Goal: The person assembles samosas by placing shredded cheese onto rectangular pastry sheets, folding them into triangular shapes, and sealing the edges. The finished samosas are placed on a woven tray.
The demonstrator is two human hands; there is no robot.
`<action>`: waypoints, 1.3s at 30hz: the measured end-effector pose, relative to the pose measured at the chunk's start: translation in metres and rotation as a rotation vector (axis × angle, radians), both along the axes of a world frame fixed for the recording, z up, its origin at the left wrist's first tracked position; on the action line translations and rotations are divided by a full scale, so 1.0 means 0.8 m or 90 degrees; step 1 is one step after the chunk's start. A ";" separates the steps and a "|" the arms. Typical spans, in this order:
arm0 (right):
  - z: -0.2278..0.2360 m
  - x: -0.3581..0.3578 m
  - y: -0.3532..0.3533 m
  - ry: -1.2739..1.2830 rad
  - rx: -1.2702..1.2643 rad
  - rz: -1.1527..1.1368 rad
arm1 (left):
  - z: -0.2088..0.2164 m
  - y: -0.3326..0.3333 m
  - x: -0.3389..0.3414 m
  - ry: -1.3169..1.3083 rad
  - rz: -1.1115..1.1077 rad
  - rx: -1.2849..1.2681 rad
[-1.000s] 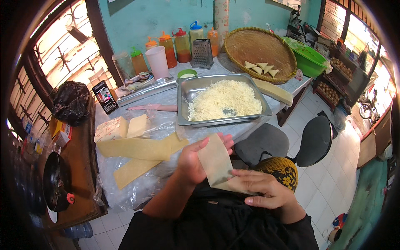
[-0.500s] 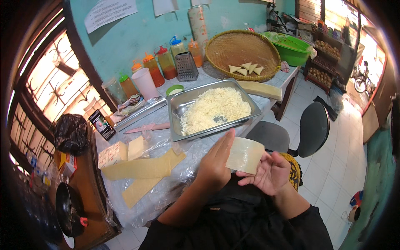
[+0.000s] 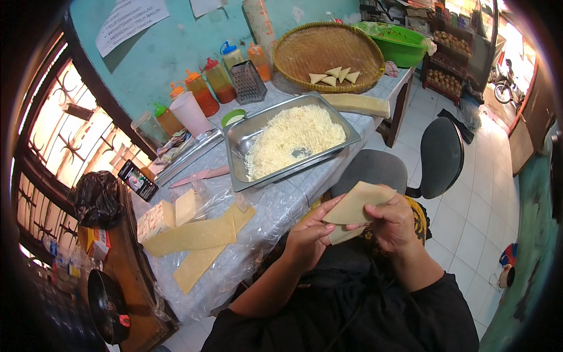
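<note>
Between both hands I hold a pale strip of pastry wrapper (image 3: 362, 201), bent over on itself, with its lower end hanging beneath. My left hand (image 3: 309, 236) grips its left edge, fingers pressed around it. On the right side, my right hand (image 3: 397, 222) pinches it with the thumb on top. Ahead is a metal tray (image 3: 237, 176) with a heap of shredded pale filling (image 3: 296, 135). Two more flat pastry strips (image 3: 193, 236) lie crossed on plastic sheeting at the left. Several folded triangles (image 3: 334, 76) rest in a round woven basket (image 3: 319, 47).
A cheese-like block (image 3: 187, 206), a pink knife (image 3: 202, 175) and a phone (image 3: 138, 180) are left of the tray. Sauce bottles (image 3: 202, 94) and a grater (image 3: 248, 82) line the wall. A grey chair (image 3: 443, 158) stands to the right; a black pan (image 3: 105, 305) sits lower left.
The wrapper, held up flat-faced before, is now folded over and turned. My right hand's spread fingers have closed on it, and my left hand has shifted from flat to gripping its edge.
</note>
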State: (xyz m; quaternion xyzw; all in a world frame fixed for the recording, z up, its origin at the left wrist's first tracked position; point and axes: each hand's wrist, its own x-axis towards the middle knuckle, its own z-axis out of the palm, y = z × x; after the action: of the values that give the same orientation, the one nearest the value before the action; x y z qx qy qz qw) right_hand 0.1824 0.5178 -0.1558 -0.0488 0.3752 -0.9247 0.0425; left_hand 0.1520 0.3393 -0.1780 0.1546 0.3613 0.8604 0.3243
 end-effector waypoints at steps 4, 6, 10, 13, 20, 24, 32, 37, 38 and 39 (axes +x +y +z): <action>0.001 0.002 -0.002 0.010 0.019 -0.033 | -0.007 0.000 -0.006 0.075 -0.029 0.028; 0.000 0.002 -0.004 0.007 0.008 -0.021 | -0.012 0.003 -0.008 0.085 -0.032 0.055; -0.003 0.001 -0.003 0.012 0.026 -0.035 | -0.021 0.005 -0.004 0.072 0.021 0.016; -0.004 0.003 0.000 0.013 0.076 -0.048 | -0.026 0.005 -0.003 0.094 0.047 -0.005; -0.013 -0.002 -0.006 0.431 0.657 -0.351 | -0.026 0.004 -0.007 -0.002 0.048 -0.043; -0.020 -0.007 -0.010 0.703 0.894 -0.530 | -0.017 0.001 -0.011 -0.142 -0.003 0.090; -0.034 -0.004 -0.024 0.782 1.031 -0.536 | -0.003 -0.010 -0.013 -0.091 0.043 0.050; -0.030 -0.005 -0.014 0.742 0.930 -0.422 | 0.001 -0.016 -0.013 -0.040 0.130 -0.013; -0.030 -0.006 -0.011 0.719 0.849 -0.421 | 0.003 -0.018 -0.012 -0.039 0.142 -0.009; -0.031 -0.008 -0.009 0.693 0.761 -0.424 | 0.005 -0.020 -0.011 -0.035 0.149 0.004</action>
State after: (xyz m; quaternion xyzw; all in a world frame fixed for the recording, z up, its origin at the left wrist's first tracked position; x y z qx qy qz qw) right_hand 0.1757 0.5103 -0.1808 -0.3409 0.7600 -0.3859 -0.3965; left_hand 0.1428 0.3235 -0.1738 0.0885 0.3648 0.8977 0.2309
